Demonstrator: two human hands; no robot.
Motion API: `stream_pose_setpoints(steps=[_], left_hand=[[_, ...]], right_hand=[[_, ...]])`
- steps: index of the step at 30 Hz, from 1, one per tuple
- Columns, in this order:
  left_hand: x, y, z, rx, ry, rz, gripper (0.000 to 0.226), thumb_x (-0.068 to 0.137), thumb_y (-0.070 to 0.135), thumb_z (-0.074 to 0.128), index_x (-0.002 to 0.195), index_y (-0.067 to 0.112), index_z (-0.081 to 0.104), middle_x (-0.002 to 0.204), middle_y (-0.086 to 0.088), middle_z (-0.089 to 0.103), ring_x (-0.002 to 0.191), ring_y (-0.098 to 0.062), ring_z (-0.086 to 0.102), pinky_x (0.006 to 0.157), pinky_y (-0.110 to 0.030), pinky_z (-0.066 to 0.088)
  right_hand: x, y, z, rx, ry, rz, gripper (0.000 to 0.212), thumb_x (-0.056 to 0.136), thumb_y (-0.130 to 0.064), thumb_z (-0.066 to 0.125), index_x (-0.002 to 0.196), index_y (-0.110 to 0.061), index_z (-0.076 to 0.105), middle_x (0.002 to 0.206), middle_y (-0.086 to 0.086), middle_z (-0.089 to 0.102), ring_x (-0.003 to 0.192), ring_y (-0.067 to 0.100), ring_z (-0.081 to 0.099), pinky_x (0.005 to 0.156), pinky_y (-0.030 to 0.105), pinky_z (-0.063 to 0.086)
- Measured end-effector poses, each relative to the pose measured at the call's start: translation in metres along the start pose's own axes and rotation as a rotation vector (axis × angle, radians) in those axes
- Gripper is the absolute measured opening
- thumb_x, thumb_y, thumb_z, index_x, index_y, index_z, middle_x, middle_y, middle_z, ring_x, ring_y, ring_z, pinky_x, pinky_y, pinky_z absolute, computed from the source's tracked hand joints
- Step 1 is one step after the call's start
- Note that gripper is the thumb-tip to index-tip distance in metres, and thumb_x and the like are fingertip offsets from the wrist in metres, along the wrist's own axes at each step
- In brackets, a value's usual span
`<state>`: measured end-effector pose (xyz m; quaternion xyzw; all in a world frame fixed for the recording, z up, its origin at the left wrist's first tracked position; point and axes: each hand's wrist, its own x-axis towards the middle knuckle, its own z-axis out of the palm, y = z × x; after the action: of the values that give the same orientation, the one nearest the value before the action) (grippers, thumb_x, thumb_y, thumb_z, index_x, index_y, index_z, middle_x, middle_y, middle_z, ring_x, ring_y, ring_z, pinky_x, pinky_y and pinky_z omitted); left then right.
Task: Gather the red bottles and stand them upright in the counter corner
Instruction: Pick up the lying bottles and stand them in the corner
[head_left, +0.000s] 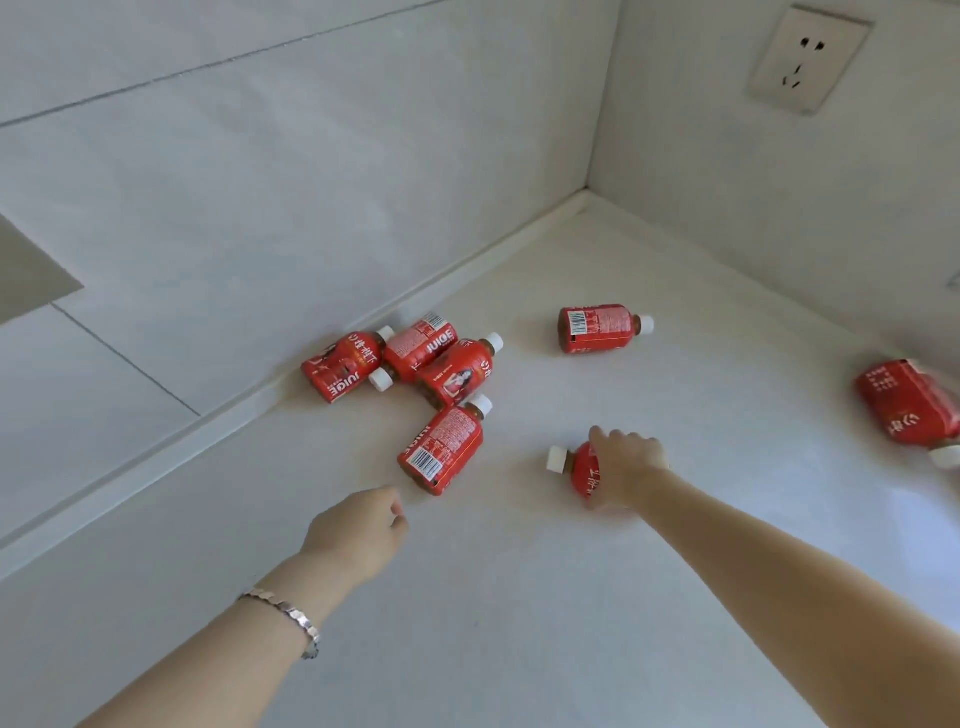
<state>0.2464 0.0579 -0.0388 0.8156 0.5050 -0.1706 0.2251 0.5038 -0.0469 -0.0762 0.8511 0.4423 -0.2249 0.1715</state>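
Observation:
Several red bottles with white caps lie on their sides on the pale counter (519, 597). A cluster rests by the back wall: one bottle (343, 366) against the ledge, two more beside it (421, 345) (457, 376), and one nearer to me (441, 449). Another bottle (597, 327) lies alone toward the counter corner (587, 195). A blurred bottle (909, 410) lies at the far right. My right hand (626, 467) is closed over a lying bottle (584, 467), its cap pointing left. My left hand (358, 532) hovers just short of the nearest cluster bottle, fingers curled, holding nothing.
Two tiled walls meet at the corner, with a raised ledge (260, 400) along the back wall. A wall socket (808, 57) sits high on the right wall. I wear a silver bracelet (291, 618) on my left wrist.

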Motion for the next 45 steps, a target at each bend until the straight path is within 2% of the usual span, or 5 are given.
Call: stream_pose_setpoints(steps=[6,13,23,35,45], left_hand=[[0.041,0.032,-0.011,-0.004,0.195,0.056,0.043,0.086,0.036,0.058,0.121,0.013,0.048,0.125,-0.009,0.053,0.116,-0.026,0.052,0.091,-0.039,0.048],[0.101,0.066,0.017,-0.070,0.103,-0.043,0.081,0.071,0.049,0.072,0.132,0.012,0.035,0.128,-0.012,0.051,0.119,-0.030,0.051,0.098,-0.041,0.044],[0.009,0.029,0.036,-0.794,0.291,-0.050,0.060,0.061,0.026,0.083,0.105,0.033,0.044,0.095,0.014,0.059,0.084,-0.013,0.060,0.072,-0.025,0.045],[-0.179,-0.192,0.075,-1.199,0.663,-0.518,0.066,0.061,0.002,0.083,0.106,0.027,0.042,0.101,0.006,0.056,0.097,-0.024,0.058,0.084,-0.033,0.044],[-0.335,-0.445,0.102,-1.192,0.841,-0.620,0.068,0.061,0.007,0.083,0.108,0.029,0.040,0.108,0.003,0.057,0.099,-0.021,0.056,0.084,-0.029,0.042]], right_hand=[[-0.008,0.013,-0.001,0.232,0.072,-0.045,0.062,0.068,-0.044,0.067,0.123,-0.027,0.045,0.108,-0.004,0.061,0.097,0.019,0.061,0.071,0.025,0.040],[-0.035,0.017,-0.018,0.519,0.171,-0.065,0.067,0.063,-0.050,0.075,0.120,-0.034,0.044,0.105,-0.011,0.061,0.084,0.012,0.056,0.070,0.024,0.044],[-0.068,-0.009,-0.005,0.602,0.120,-0.113,0.058,0.062,-0.048,0.077,0.109,-0.037,0.045,0.093,-0.012,0.060,0.082,0.016,0.061,0.072,0.031,0.052],[-0.146,-0.207,0.031,0.571,-0.063,-0.449,0.064,0.060,-0.040,0.081,0.112,-0.033,0.045,0.095,-0.011,0.058,0.089,0.014,0.058,0.075,0.024,0.046],[-0.290,-0.447,0.089,0.388,-0.104,-0.696,0.068,0.056,-0.048,0.081,0.111,-0.039,0.042,0.092,-0.016,0.057,0.085,0.010,0.058,0.073,0.020,0.045]])
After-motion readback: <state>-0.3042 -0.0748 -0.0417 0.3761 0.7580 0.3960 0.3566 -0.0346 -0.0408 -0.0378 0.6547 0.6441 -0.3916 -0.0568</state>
